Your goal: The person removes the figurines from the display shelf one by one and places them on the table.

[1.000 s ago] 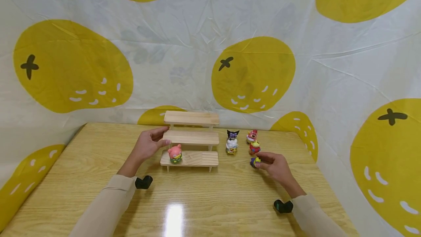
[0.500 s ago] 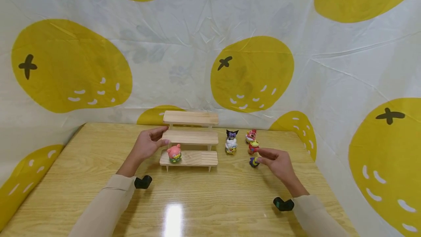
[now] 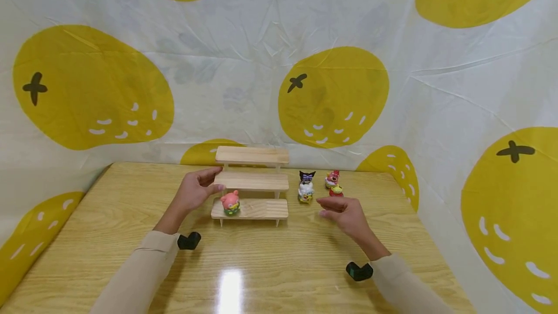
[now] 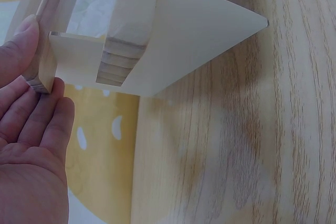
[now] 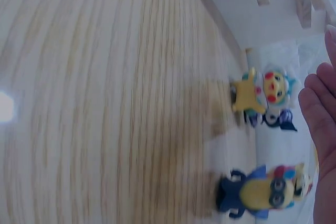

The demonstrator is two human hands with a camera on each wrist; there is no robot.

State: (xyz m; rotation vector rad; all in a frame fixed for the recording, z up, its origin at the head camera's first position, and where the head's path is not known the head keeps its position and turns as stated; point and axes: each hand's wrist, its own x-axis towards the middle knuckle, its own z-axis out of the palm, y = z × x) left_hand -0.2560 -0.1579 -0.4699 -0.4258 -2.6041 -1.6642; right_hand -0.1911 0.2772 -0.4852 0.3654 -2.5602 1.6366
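Observation:
My left hand (image 3: 198,193) pinches the left end of the middle tier of a three-tier wooden display stand (image 3: 252,181); the thumb lies on top of the plank and the fingers are beneath it. A pink and green figurine (image 3: 230,203) sits at the left of the lowest tier. My right hand (image 3: 346,213) is above the table, holding nothing, its fingers pointing toward the stand. A yellow goggled Minion figurine (image 5: 262,192) in blue stands on the table in the right wrist view; in the head view the right hand hides it.
Right of the stand are a white-hooded figurine (image 3: 306,193) and a black-eared one (image 3: 307,177) behind it. Farther right stand a pink figurine (image 3: 333,179) and a red and yellow one (image 3: 336,191). Fruit-patterned cloth (image 3: 244,86) hangs behind the wooden table (image 3: 279,265).
My right hand has let go of the Minion figurine and moved left, toward the stand. The left hand keeps its hold on the middle tier.

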